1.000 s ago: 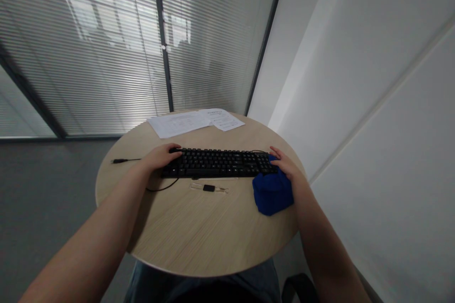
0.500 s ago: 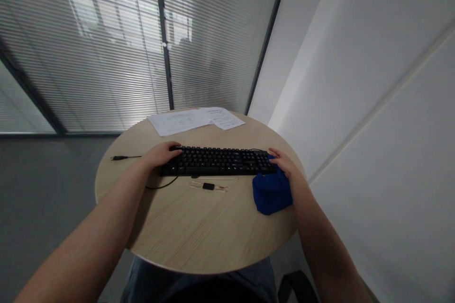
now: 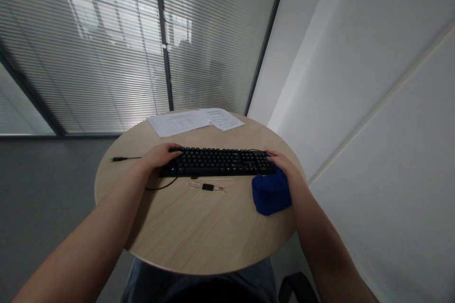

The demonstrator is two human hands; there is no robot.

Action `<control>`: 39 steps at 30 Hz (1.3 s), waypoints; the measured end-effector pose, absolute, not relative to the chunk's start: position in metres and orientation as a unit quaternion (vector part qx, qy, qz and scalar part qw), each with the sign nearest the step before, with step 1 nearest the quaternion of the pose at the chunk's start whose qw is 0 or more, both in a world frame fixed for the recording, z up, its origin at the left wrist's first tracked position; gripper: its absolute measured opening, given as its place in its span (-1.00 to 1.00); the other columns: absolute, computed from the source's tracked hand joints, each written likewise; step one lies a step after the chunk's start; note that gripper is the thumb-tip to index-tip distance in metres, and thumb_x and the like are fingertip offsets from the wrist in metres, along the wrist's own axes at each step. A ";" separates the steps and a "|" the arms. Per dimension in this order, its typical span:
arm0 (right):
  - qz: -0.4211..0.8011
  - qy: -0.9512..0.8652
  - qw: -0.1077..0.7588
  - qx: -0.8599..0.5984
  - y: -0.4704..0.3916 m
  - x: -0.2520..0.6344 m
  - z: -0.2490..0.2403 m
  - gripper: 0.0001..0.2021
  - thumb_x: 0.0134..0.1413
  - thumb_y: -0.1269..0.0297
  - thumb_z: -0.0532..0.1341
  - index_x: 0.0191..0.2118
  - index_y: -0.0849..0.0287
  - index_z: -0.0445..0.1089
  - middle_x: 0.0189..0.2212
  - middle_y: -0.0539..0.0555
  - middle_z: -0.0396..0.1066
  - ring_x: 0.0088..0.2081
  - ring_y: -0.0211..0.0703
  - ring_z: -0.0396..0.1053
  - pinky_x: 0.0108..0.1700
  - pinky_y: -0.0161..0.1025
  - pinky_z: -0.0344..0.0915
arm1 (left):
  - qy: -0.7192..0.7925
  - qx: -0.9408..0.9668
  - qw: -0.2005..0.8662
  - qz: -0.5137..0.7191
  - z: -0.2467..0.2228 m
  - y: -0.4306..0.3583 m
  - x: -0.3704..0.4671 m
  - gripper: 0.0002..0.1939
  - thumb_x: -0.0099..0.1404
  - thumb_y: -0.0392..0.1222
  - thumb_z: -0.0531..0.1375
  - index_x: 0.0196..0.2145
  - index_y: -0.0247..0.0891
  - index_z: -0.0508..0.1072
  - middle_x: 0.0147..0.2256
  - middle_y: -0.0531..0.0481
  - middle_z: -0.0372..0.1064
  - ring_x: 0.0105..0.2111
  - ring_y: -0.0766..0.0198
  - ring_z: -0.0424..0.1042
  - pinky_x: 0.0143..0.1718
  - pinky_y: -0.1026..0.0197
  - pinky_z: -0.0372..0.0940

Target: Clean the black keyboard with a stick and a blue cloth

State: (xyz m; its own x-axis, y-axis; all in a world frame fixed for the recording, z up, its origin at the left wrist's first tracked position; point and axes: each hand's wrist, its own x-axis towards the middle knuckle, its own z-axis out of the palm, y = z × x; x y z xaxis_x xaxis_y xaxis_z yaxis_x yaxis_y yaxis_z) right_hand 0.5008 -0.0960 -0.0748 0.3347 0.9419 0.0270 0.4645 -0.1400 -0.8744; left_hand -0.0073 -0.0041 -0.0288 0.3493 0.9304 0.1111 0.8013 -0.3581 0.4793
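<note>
A black keyboard (image 3: 220, 162) lies lengthwise across the round wooden table. My left hand (image 3: 160, 155) is closed around its left end, thumb on top and fingers at the back edge. At the right end, my right hand (image 3: 282, 162) grips the keyboard's corner with a crumpled blue cloth (image 3: 270, 194) tucked under the palm. Most of this cloth hangs down onto the tabletop toward me. How far it reaches beneath the fingers is hidden.
Printed papers (image 3: 181, 123) lie at the table's far side. A USB plug (image 3: 119, 158) on a black cable sticks out to the left. In front of the keyboard is a small black piece (image 3: 208, 187) with clear strips. A white wall (image 3: 373, 104) rises on the right.
My right fingers have drawn in and closed on the keyboard's right end, a little to the left of before. My left hand stays in place on the other end.
</note>
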 end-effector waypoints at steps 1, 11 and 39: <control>0.281 -0.500 0.421 -0.702 -0.095 0.500 -0.074 -0.56 -0.13 0.41 0.26 -0.04 0.10 0.56 -0.05 0.08 0.56 0.02 0.03 0.48 0.21 0.07 0.26 | 0.540 0.801 0.176 0.189 -0.029 -0.004 -0.007 -0.42 0.12 0.16 0.11 -0.01 -0.15 0.59 -0.05 -0.06 0.58 -0.04 -0.01 0.52 0.06 0.12 0.32; 0.351 -0.492 0.435 -0.667 -0.117 0.500 -0.069 -0.22 -0.13 0.47 0.26 0.32 0.08 0.22 -0.10 0.09 0.55 -0.13 -0.07 0.49 0.04 -0.10 0.40 | 0.549 0.789 0.203 0.188 -0.024 -0.008 -0.002 -0.43 0.13 0.11 0.11 0.00 -0.19 0.57 -0.09 -0.03 0.60 -0.05 0.04 0.51 0.04 0.15 0.34; 0.229 -0.490 0.482 -0.690 -0.116 0.505 -0.082 -0.43 0.00 0.34 0.24 0.20 0.19 0.36 0.02 0.18 0.50 -0.03 -0.06 0.47 0.09 -0.08 0.36 | 0.551 0.787 0.219 0.170 -0.019 -0.003 -0.005 -0.43 0.19 0.09 0.14 0.05 -0.29 0.52 -0.07 -0.13 0.58 -0.09 0.02 0.53 0.06 0.08 0.34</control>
